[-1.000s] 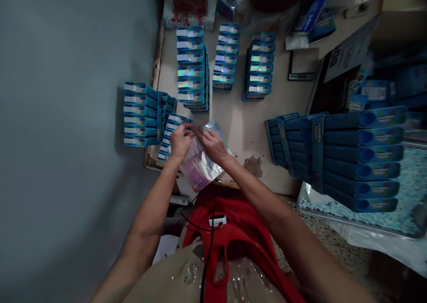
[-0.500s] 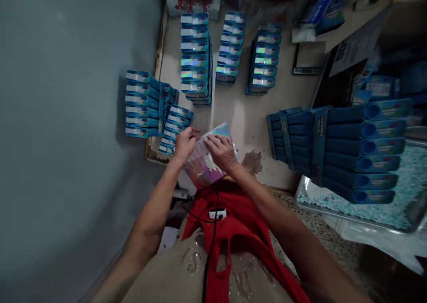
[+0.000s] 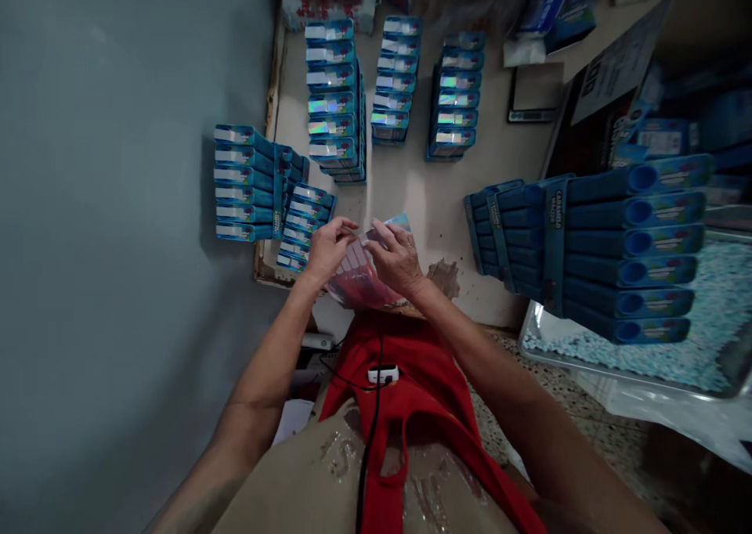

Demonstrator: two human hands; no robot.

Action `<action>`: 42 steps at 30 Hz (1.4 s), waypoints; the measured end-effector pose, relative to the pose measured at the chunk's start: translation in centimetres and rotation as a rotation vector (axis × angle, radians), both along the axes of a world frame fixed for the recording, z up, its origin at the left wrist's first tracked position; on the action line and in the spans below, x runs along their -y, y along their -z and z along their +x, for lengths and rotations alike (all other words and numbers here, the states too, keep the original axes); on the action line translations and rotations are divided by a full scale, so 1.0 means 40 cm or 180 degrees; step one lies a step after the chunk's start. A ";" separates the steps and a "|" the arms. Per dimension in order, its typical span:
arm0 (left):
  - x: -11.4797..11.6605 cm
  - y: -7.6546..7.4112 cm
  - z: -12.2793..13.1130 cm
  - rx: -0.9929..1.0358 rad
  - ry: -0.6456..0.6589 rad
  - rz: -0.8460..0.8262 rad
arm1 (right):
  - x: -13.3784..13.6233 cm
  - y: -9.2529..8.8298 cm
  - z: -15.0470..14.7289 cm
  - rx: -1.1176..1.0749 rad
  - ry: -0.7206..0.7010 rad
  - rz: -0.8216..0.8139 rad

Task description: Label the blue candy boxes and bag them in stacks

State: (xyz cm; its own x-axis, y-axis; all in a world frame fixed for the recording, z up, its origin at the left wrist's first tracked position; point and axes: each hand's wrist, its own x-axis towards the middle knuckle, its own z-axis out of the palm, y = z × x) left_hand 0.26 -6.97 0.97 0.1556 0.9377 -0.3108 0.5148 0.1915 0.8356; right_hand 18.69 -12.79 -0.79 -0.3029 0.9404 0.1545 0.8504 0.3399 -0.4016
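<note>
A glossy, see-through-looking sticker sheet (image 3: 357,274) with rows of pale rectangles and a reddish-pink reflection lies at the table's front edge, tilted. My left hand (image 3: 329,252) is at its left edge, thumb and forefinger pinched together on the sheet. My right hand (image 3: 398,258) lies over its right part, fingers curled and gripping near the upper edge. Just left of my left hand stands a short row of blue boxes (image 3: 304,225) with pale labels on their ends. Whatever small piece the fingertips may hold is too small to make out.
More blue box rows stand behind: left (image 3: 330,99), middle (image 3: 395,80), right (image 3: 455,99). Another stack (image 3: 244,182) overhangs by the wall. Long blue boxes (image 3: 587,244) stand at right, beside a metal tray (image 3: 623,376) of pale blue pieces. A small scale (image 3: 534,92) sits further back.
My right hand has shifted slightly, its fingers more curled. The sheet's lower part now looks redder and more bent. The whole view has drifted a little.
</note>
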 end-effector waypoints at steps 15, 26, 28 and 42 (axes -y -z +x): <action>-0.035 0.076 0.049 -0.0408 0.0138 0.0088 | 0.080 -0.043 0.056 -0.0064 0.0275 -0.0588; 0.006 -0.063 0.216 0.1605 0.0126 -0.0665 | 0.144 -0.393 0.218 -0.3228 0.2631 -0.2054; 0.045 -0.122 0.255 0.2422 0.0427 -0.1492 | 0.142 -0.439 0.254 -0.3263 0.2632 -0.2146; 0.060 -0.311 0.504 0.2429 0.0442 -0.1394 | 0.127 -0.604 0.490 -0.2263 0.2487 -0.1761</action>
State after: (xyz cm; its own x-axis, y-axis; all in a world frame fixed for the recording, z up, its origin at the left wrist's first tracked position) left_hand 20.41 -9.38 13.41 0.5703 0.7162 -0.4022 -0.1097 0.5516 0.8268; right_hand 38.30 -17.85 23.38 0.3708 0.8240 -0.4285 0.2778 -0.5387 -0.7954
